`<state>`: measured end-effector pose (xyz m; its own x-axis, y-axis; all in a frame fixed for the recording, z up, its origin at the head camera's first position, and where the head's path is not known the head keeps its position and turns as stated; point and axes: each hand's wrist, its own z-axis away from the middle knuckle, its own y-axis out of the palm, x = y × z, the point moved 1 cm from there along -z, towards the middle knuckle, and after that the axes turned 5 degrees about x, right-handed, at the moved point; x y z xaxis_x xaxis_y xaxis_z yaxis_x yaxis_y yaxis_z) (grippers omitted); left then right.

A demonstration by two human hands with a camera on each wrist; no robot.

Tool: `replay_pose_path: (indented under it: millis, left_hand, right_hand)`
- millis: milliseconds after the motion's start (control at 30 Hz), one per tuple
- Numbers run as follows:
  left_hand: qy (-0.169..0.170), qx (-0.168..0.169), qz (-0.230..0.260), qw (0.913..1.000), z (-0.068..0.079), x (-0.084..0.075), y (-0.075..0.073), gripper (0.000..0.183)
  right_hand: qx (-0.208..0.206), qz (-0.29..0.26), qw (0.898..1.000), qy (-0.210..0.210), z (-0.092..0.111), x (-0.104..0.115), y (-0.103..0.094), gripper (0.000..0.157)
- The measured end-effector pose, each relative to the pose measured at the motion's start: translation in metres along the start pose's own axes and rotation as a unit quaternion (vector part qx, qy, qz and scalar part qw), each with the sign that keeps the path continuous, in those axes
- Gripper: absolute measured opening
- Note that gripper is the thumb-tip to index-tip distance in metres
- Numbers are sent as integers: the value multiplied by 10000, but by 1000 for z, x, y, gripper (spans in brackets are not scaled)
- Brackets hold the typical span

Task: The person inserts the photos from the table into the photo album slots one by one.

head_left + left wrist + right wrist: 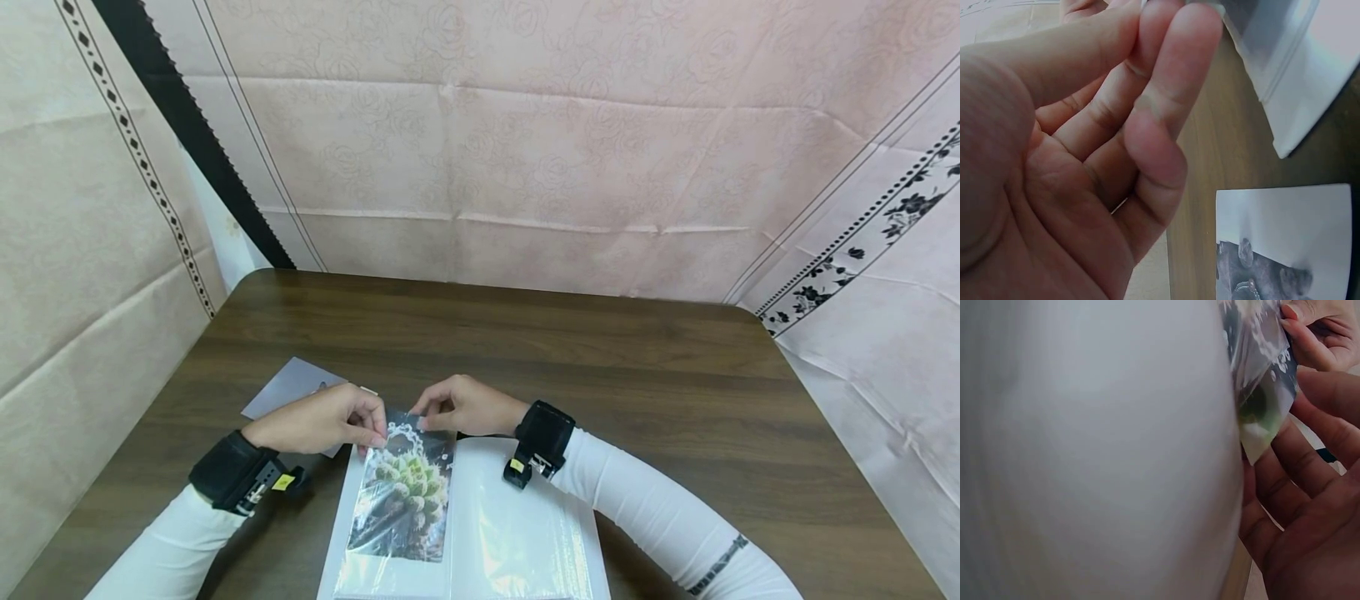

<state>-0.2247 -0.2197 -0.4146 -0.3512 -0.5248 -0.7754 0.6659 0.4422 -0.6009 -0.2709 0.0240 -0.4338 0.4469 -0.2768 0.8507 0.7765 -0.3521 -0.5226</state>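
A photo album point(517, 533) lies open at the table's front, with clear glossy pockets on white pages. On its left page is a photo point(412, 504) of a green succulent with white splashes on a dark ground, mostly under shiny plastic. My left hand point(322, 418) pinches the top left edge of the clear pocket between thumb and fingers; whether it also grips the photo is hard to tell. At the photo's top right corner, my right hand point(474, 406) pinches the photo. The right wrist view shows the photo point(1266, 394) bent between both hands.
Left of the album, partly behind my left hand, lies a grey card point(288, 387). The left wrist view shows a print point(1285, 219) with a dark figure on the wooden table point(637, 367). Patterned cloth point(525, 167) hangs behind the table.
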Motion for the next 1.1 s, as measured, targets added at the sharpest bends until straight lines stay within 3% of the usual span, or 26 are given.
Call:
replay_pose_path:
  millis: [700,1100]
  left_hand:
    - [18,7,111,9999,0,0,1,10]
    - [-19,24,8,10000,-1,2,1,10]
  right_hand:
    - [302,287,9986,-325,-1,3,9,20]
    - [415,215,9988,-151,0,6,11,19]
